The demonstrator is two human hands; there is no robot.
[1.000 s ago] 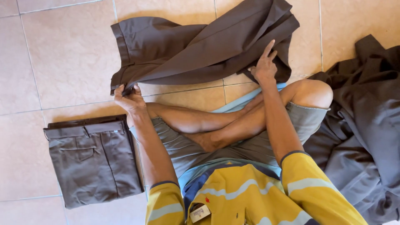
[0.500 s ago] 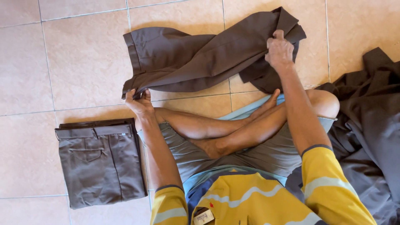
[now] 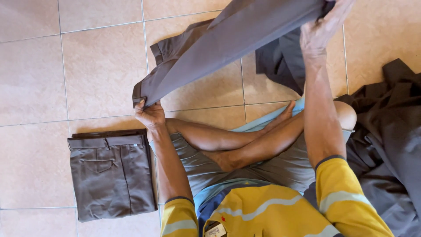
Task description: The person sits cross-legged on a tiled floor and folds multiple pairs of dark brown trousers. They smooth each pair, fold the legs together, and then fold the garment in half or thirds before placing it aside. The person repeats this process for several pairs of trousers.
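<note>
I sit cross-legged on a tiled floor and hold a pair of grey-brown trousers (image 3: pixel 228 44) stretched in front of me. My left hand (image 3: pixel 150 115) grips the waistband end low near my knee. My right hand (image 3: pixel 322 28) grips the other end, raised high at the top of the view. The cloth slopes up from left to right, and part of it hangs down behind my right forearm.
A folded pair of brown trousers (image 3: pixel 112 173) lies on the floor (image 3: pixel 66 79) to my left. A heap of dark garments (image 3: pixel 390 145) lies to my right beside my knee. My crossed legs (image 3: pixel 245 140) fill the middle.
My right hand has lifted its end of the trousers off the floor and up toward the top of the view. The cloth is now pulled taut between both hands.
</note>
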